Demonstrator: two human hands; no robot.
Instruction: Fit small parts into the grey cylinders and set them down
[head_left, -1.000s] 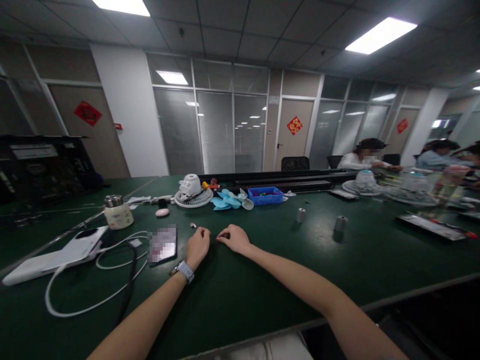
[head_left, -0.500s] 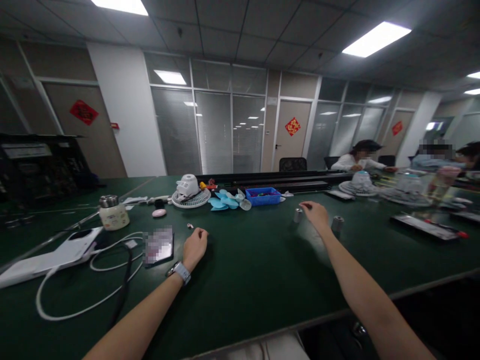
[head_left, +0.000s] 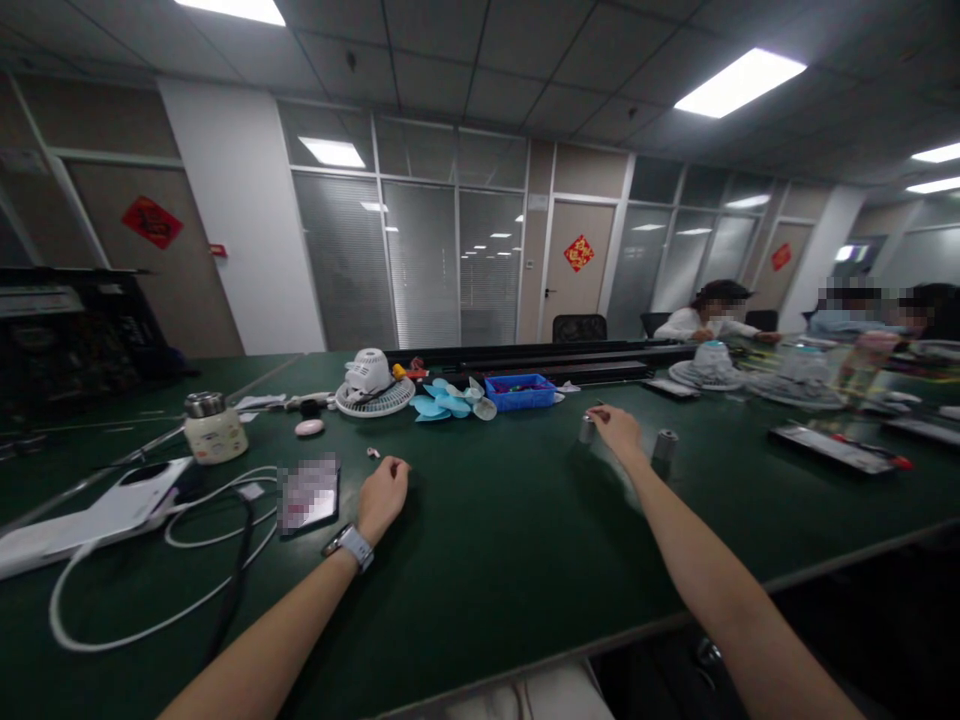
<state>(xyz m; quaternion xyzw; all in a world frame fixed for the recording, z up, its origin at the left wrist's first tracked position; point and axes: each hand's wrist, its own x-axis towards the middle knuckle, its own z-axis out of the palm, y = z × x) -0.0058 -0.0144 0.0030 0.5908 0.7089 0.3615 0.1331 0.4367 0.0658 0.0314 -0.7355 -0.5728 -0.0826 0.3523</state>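
Right hand (head_left: 618, 430): fingertips at cylinder 1 (head_left: 586, 430), grip indeterminable | Left hand (head_left: 383, 494): fingers curled, closure unclear | Status — cylinder 2 (head_left: 665, 446) untouched; both upright on tabletop (head_left: 487, 530), neither lifted

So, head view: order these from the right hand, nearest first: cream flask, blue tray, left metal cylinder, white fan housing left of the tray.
1. Left metal cylinder: just left of the right hand
2. Blue tray: farther left, beyond
3. White fan housing: left of the tray
4. Cream flask: far left
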